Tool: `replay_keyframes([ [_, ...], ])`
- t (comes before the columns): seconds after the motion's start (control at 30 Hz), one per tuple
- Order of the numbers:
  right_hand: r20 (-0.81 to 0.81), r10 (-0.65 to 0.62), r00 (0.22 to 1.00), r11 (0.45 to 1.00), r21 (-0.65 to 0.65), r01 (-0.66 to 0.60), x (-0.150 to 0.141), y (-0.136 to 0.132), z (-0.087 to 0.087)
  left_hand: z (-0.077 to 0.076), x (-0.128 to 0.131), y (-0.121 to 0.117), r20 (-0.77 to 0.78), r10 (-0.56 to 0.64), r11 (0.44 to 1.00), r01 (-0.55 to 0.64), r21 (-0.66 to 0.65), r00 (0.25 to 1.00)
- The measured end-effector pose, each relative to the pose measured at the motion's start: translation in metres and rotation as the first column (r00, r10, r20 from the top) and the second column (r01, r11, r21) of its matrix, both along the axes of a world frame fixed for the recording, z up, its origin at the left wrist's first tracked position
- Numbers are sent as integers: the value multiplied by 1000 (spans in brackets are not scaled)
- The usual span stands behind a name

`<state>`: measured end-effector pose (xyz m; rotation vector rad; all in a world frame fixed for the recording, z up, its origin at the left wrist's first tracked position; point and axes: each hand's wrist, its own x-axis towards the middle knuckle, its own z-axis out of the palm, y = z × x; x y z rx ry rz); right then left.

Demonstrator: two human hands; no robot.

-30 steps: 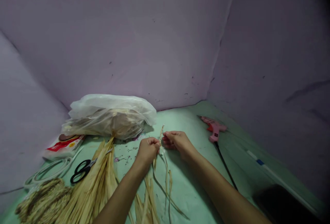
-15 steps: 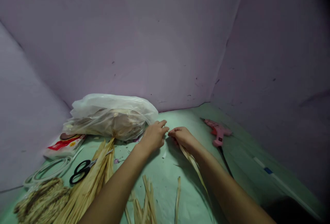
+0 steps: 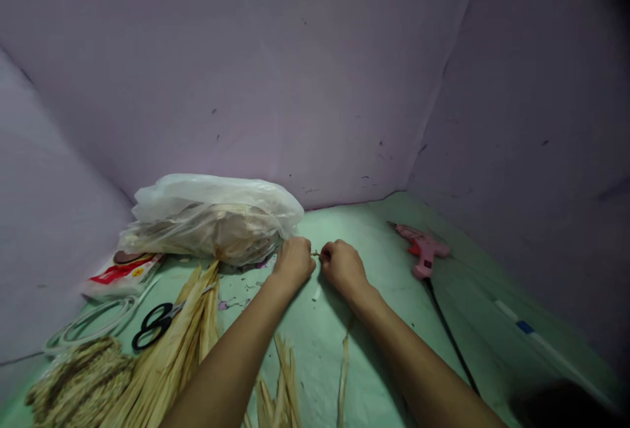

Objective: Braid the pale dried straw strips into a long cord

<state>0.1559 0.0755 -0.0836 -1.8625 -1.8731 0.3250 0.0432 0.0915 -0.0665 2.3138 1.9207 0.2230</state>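
My left hand (image 3: 294,262) and my right hand (image 3: 341,266) are both curled shut, knuckles facing each other, over the green surface (image 3: 374,231). A short stretch of thin dried straw strip (image 3: 315,254) shows between them, pinched by both. More of the strip hangs hidden under my right wrist, and a loose pale strip (image 3: 343,375) lies on the surface below it. Just left of my left hand sits a clear plastic bag (image 3: 211,218) stuffed with dried husks.
A bundle of long straw strips (image 3: 182,342) fans out at lower left beside black scissors (image 3: 152,326), a white ring (image 3: 93,323), a braided straw coil (image 3: 73,375) and a red-and-white packet (image 3: 123,274). A pink glue gun (image 3: 423,247) with black cord lies right. Purple walls enclose the corner.
Both hands moved forward from the loose strips toward the bag. The left hand's fingers, spread half a second ago, have closed. The long strip trailing from the right hand is now mostly hidden.
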Motion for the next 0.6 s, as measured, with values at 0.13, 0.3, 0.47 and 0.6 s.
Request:
replay_keyframes([
  [0.13,-69,5,998,999,-53,-8,0,-2,1,0,5,-15,-31,-1,1000,2,21,1000],
  [0.3,-138,-16,990,996,-89,3,-1,-2,2,-7,6,-23,14,-11,998,10,65,1000],
  [0.47,-147,12,989,996,-84,-24,1,0,0,-9,3,-26,51,-37,997,34,69,998],
  [0.6,-210,48,976,993,-96,-69,5,3,-2,-11,5,-33,67,-34,996,29,85,997],
])
